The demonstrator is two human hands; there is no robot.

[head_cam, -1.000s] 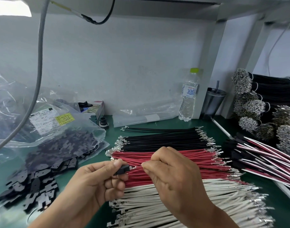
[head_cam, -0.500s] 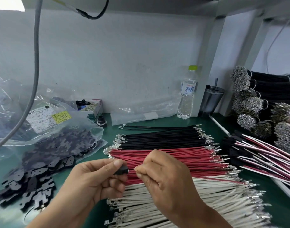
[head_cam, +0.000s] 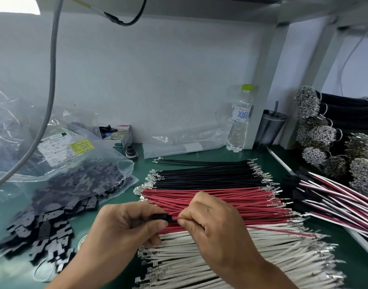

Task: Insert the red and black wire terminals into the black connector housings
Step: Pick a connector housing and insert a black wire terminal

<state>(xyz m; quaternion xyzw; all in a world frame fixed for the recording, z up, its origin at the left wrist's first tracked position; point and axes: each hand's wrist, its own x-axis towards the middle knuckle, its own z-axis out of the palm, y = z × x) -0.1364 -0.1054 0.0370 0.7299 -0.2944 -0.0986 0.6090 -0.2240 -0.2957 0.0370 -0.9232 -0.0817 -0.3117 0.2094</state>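
Observation:
My left hand [head_cam: 124, 228] pinches a small black connector housing [head_cam: 161, 217] between thumb and fingers. My right hand [head_cam: 216, 224] pinches a red wire [head_cam: 283, 230] right at the housing's open end; the wire trails off to the right over the white wires. Its terminal is hidden between my fingertips and the housing. Under my hands lie rows of black wires [head_cam: 208, 176], red wires [head_cam: 220, 197] and white wires [head_cam: 231, 259], all with metal terminals. Loose black housings [head_cam: 43, 228] are heaped at the left.
A plastic bag [head_cam: 78, 163] of housings lies at the left on the green mat [head_cam: 352, 257]. Finished harnesses [head_cam: 333, 197] and bundled wires [head_cam: 333, 130] fill the right side. A water bottle [head_cam: 239, 122] and a dark cup [head_cam: 270, 130] stand at the back wall.
My right hand has brought the red wire's end leftward up to the housing, closing the gap between my two hands. The view has shifted slightly.

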